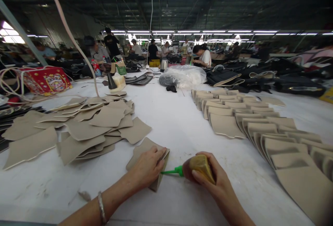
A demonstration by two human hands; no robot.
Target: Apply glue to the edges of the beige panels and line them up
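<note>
My right hand [217, 181] is wrapped round an amber squeeze bottle [195, 167], probably glue, tilted on its side. Its green nozzle [173, 171] points left, the tip at the right edge of a beige leather-like panel [140, 149]. That panel lies on the white table, a strip along its right edge lifted or folded over. My left hand [148, 165] grips the panel near this edge, fingers bent over it and partly hiding it. Close by on the left lies a loose pile of similar beige panels [88, 129].
Overlapping rows of folded beige panels [252, 125] cover the right side of the white table [166, 115]. Farther back are a clear plastic bag [187, 75], a red patterned box [45, 80], a hanging cable [75, 42] and black pieces [226, 75]. Several people work beyond.
</note>
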